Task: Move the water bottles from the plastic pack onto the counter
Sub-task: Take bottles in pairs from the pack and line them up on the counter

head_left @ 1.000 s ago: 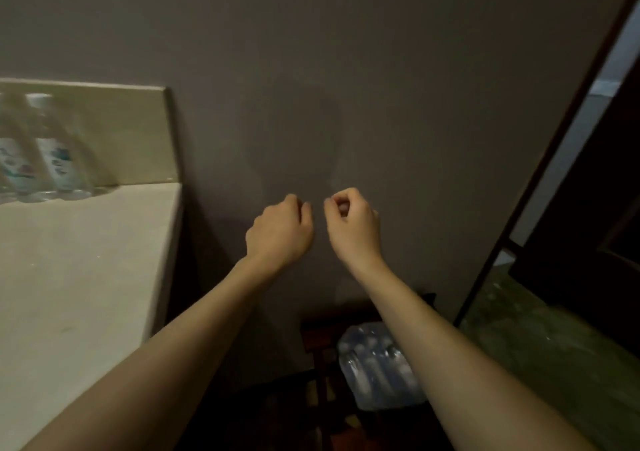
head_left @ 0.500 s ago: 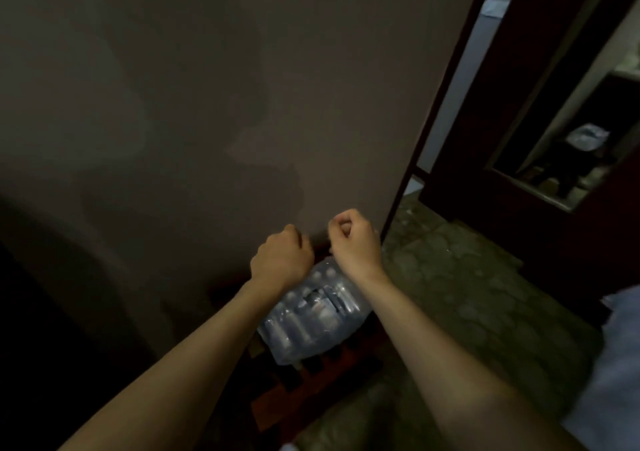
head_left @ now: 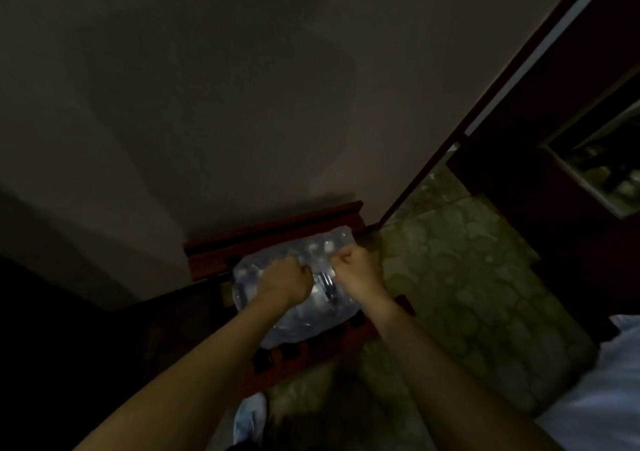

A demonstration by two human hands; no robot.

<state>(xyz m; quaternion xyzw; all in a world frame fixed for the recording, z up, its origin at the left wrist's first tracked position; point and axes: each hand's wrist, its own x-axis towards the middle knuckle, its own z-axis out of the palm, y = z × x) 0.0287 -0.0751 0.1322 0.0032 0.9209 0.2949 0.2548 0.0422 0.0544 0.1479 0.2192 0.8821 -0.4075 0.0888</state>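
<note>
The plastic pack (head_left: 298, 298) of water bottles lies on a dark red wooden rack (head_left: 277, 242) set low against the grey wall (head_left: 242, 86), beside a patterned green floor (head_left: 467, 277). You reach down with both bare arms, your left hand (head_left: 287, 282) curled into a fist on the pack's top, your right hand (head_left: 356, 265) likewise closed just beside it, fingers pinched at the clear wrap. Dim light and blur leave it unclear how much film either hand actually holds. Bottle caps show faintly through the plastic. A dark door frame (head_left: 485, 111) runs diagonally at right.
</note>
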